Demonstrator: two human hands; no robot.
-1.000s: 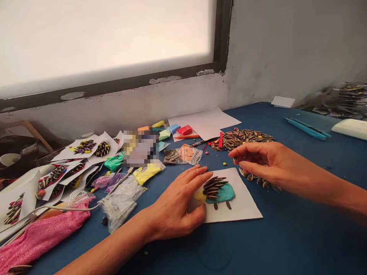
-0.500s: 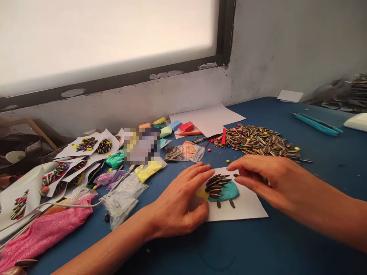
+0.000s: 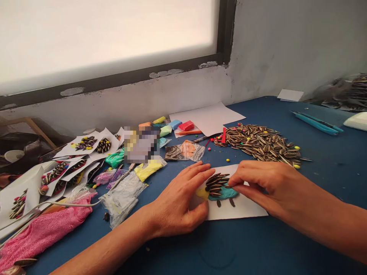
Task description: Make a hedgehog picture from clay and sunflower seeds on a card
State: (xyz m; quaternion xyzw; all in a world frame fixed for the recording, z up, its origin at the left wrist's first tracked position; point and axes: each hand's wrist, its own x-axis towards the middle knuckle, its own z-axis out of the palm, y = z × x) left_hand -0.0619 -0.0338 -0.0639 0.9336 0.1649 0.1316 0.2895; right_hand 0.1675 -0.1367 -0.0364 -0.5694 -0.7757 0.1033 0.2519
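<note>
A white card (image 3: 249,209) lies on the blue table, bearing a flat turquoise clay shape (image 3: 222,194) with a yellow clay end (image 3: 203,192). Striped sunflower seeds (image 3: 216,184) stand in overlapping rows on the clay, and two dark marks show below it. My left hand (image 3: 182,200) rests on the card's left side, fingers stretched out and holding nothing. Between thumb and forefinger, my right hand (image 3: 255,183) pinches a sunflower seed (image 3: 228,186) at the upper right of the turquoise clay. The other fingers of that hand are curled; what they may hold is hidden.
Behind my right hand lies a heap of sunflower seeds (image 3: 260,141) with coloured beads. Blue tweezers (image 3: 317,123) are at the right. Clay packets (image 3: 186,126), plastic bags (image 3: 124,196), finished cards (image 3: 25,194) and a pink mesh cloth (image 3: 48,229) crowd the back and left. A cable (image 3: 71,205) crosses there.
My right hand has moved left and down, bringing the pinched seed from beside the card's picture onto the turquoise clay. My left hand has stayed in place.
</note>
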